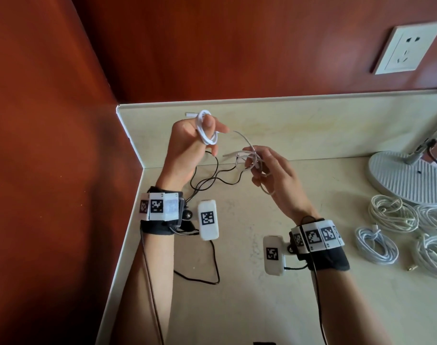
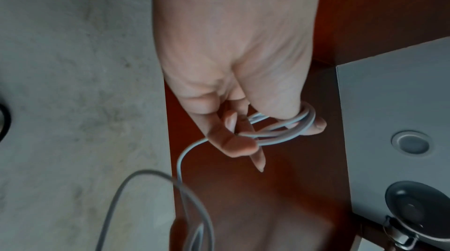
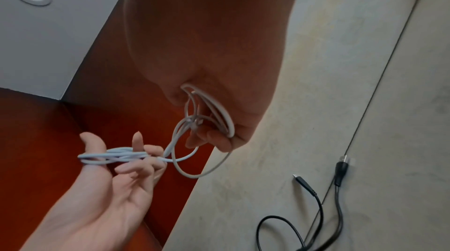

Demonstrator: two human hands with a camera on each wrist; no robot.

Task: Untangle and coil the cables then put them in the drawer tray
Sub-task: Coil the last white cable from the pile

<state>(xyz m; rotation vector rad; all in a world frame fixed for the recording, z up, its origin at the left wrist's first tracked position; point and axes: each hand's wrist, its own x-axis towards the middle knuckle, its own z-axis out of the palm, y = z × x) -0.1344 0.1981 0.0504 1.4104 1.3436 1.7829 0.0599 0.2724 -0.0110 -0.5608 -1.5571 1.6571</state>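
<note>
A: Where is the white cable (image 1: pixel 207 131)?
B: Above the counter (image 1: pixel 312 295), strung between both hands. The left hand (image 1: pixel 187 145) has loops wound round thumb and fingers; the right hand (image 1: pixel 272 175) pinches the loose tangled end.
A: And the others?
B: Coiled white cables (image 1: pixel 391 215) lie near the lamp base (image 1: pixel 406 180).

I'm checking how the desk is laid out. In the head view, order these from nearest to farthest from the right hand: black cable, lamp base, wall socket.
From the right hand:
1. Black cable, on the counter just left of it.
2. Lamp base, on the counter to its right.
3. Wall socket, on the wall at upper right.
</note>
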